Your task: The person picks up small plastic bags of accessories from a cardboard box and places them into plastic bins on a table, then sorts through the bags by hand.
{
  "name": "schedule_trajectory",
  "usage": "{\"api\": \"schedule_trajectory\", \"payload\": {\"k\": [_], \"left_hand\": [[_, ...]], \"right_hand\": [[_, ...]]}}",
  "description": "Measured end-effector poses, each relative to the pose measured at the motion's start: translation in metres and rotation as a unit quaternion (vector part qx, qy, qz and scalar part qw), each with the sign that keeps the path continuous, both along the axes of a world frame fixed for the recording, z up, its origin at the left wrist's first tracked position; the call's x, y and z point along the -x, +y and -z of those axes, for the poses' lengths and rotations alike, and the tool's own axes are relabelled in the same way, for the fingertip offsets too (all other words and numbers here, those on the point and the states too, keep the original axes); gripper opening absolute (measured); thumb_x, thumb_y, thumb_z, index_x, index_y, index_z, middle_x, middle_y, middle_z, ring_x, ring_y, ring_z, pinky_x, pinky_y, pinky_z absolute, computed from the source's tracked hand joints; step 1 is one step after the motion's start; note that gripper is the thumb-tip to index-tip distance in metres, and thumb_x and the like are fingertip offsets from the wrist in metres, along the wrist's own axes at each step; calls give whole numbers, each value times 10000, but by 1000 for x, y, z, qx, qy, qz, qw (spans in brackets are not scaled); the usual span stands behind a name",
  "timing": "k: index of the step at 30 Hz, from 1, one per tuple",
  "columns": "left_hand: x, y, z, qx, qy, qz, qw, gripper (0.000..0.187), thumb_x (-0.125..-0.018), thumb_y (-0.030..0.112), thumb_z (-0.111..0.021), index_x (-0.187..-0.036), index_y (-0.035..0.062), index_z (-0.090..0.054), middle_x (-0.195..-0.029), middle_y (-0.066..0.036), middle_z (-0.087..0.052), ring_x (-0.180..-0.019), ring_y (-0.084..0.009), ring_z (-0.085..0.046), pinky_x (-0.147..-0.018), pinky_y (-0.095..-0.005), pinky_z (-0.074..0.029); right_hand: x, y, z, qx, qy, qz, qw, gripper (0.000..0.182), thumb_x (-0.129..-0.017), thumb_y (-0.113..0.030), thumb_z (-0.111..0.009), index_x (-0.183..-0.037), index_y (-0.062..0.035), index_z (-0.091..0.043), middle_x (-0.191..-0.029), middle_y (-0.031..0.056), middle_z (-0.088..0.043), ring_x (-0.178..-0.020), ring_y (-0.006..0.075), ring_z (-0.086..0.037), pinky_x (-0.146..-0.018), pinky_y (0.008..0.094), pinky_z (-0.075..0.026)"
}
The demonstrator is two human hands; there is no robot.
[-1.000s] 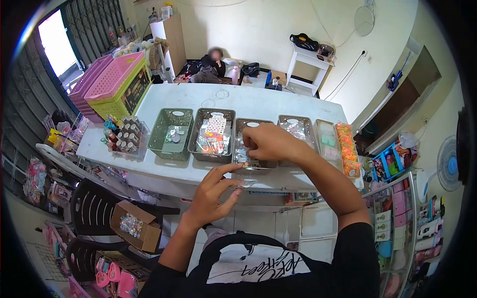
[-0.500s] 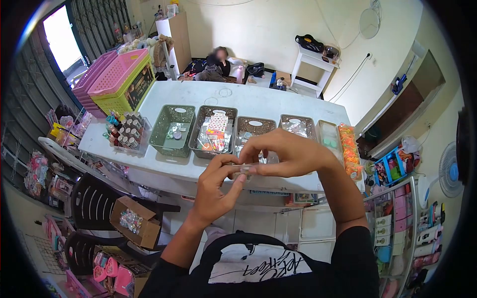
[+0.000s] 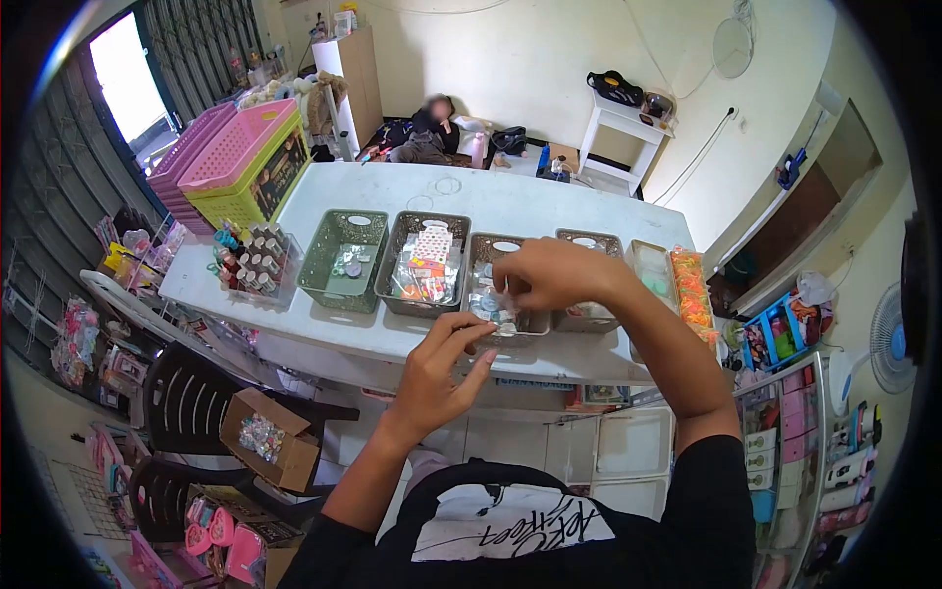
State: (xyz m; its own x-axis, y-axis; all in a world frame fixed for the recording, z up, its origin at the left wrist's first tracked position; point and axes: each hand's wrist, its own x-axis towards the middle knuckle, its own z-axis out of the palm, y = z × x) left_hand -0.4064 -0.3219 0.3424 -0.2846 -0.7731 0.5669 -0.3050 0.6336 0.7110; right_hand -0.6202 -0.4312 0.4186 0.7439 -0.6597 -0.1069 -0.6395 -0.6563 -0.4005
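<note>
Counter: here in the head view a long white counter [image 3: 559, 196] crosses the room, with a row of baskets along it.
Left end: stacked pink and lime baskets [image 3: 245, 172] stand behind a clear tray of small bottles [image 3: 263, 265].
Middle: a green basket [image 3: 334, 297], then a dark basket [image 3: 417, 306] of packets, and next to it the grey basket [image 3: 479, 255], small packets inside, right where the hands are.
Right end: another basket [image 3: 608, 245], a clear box and orange packets [image 3: 693, 294].
Room: a person [image 3: 429, 128] sits low by the far wall; a carton [image 3: 294, 459] rests on a dark chair [image 3: 186, 407].
Left hand: the left hand [image 3: 437, 373] is at the grey basket's near edge, thumb spread well apart from the fingers, an open gap between.
Right hand: the right hand [image 3: 549, 275] is over the grey basket, fingers curled downward; whether they grip anything, I can't tell.
Hidden: hand and forearm cover part of both right-hand baskets.
Cut off: the fan [image 3: 891, 337] runs into the dark lens edge.
</note>
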Motion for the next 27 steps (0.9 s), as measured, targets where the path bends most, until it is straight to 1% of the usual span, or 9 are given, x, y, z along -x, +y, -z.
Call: {"api": "schedule_trajectory", "payload": {"k": [7,9,13,14,15,20,24,26,27], "left_hand": [[-1,-2,0,11,-3,2,1000,313,-844,16,-709,-1150,-9,-652,-1116,-150,-625,-938,-270,-656,-767,-329,-539],[1,-3,3,23,12,-9,1000,312,-839,41,-717,-1149,59,-687,-1116,-105,-642,-842,-190,-649,-619,-279,-489],[1,-2,3,17,12,-11,1000,316,-839,36,-716,-1153,64,-687,-1115,-105,-642,-811,-179,-653,-619,-277,-486],[1,-1,1,7,5,-9,1000,310,-842,27,-712,-1150,30,-671,-1116,-127,-634,-864,-223,-656,-690,-303,-514],[1,1,0,-3,-3,-6,1000,306,-845,18,-708,-1146,-4,-655,-1116,-150,-627,-917,-266,-659,-761,-328,-541],[2,1,1,0,-4,-13,1000,315,-844,21,-711,-1152,-1,-654,-1126,-149,-627,-896,-259,-658,-755,-325,-540],[3,6,-2,24,-2,-34,999,332,-837,32,-722,-1160,3,-653,-1139,-147,-626,-873,-255,-661,-744,-324,-543],[-4,15,-4,38,0,-51,998,321,-835,36,-725,-1147,7,-656,-1130,-143,-632,-874,-257,-666,-743,-324,-545],[-8,22,-3,50,3,-65,997,310,-833,41,-728,-1134,11,-659,-1121,-138,-638,-875,-259,-670,-741,-325,-547]], "right_hand": [[-9,6,7,167,192,-16,967,207,-714,-163,-708,-903,-79,-688,-830,113,-706,-863,311,-683,-746,422,-526],[-9,6,5,181,214,-12,960,216,-710,-177,-716,-903,-85,-686,-827,112,-700,-874,310,-679,-759,426,-524],[-8,8,-6,124,98,3,987,290,-686,-178,-738,-954,-80,-685,-861,118,-712,-887,323,-681,-785,433,-524],[-10,8,-6,83,79,-2,993,318,-679,-176,-744,-976,-79,-684,-875,120,-716,-891,325,-682,-788,432,-525],[-11,8,-2,82,78,-1,994,318,-679,-176,-744,-976,-79,-684,-875,120,-716,-891,325,-682,-788,432,-525],[-12,6,9,105,128,-25,986,411,-674,-189,-757,-1065,-83,-680,-910,136,-719,-893,334,-681,-787,426,-527],[-1,21,-23,70,87,17,994,424,-689,-181,-765,-1094,-90,-678,-1005,162,-699,-930,344,-678,-810,449,-531],[15,23,-25,242,-45,-29,969,408,-740,-184,-770,-1124,-92,-666,-1009,132,-697,-859,301,-669,-782,398,-529],[17,32,-34,238,-47,-36,969,408,-740,-184,-770,-1124,-92,-666,-1009,132,-697,-859,301,-669,-782,398,-529]]}}
